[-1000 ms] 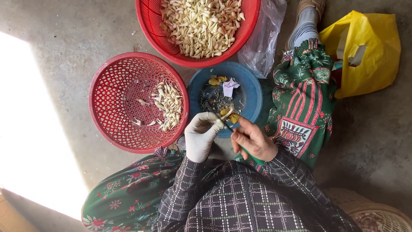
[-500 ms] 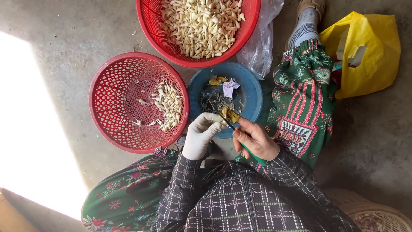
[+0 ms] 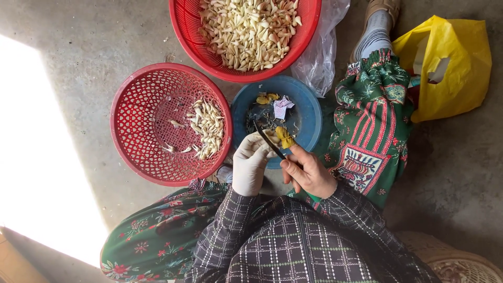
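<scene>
Right hand (image 3: 309,175) grips a knife (image 3: 270,140); gloved left hand (image 3: 250,163) holds a clove (image 3: 272,137) against the blade, blue bowl (image 3: 309,112) just beyond.

Taking the blue bowl (image 3: 309,112) as the centre: a red basket (image 3: 139,152) with a few peeled cloves sits touching its left side, and a larger red basket (image 3: 188,31) heaped with cloves crowds its far edge. A clear plastic bag (image 3: 319,57) lies at its upper right, and a patterned trouser leg (image 3: 374,126) blocks its right. Both hands fill its near edge. Bare concrete floor (image 3: 68,63) lies open beyond the left basket.
</scene>
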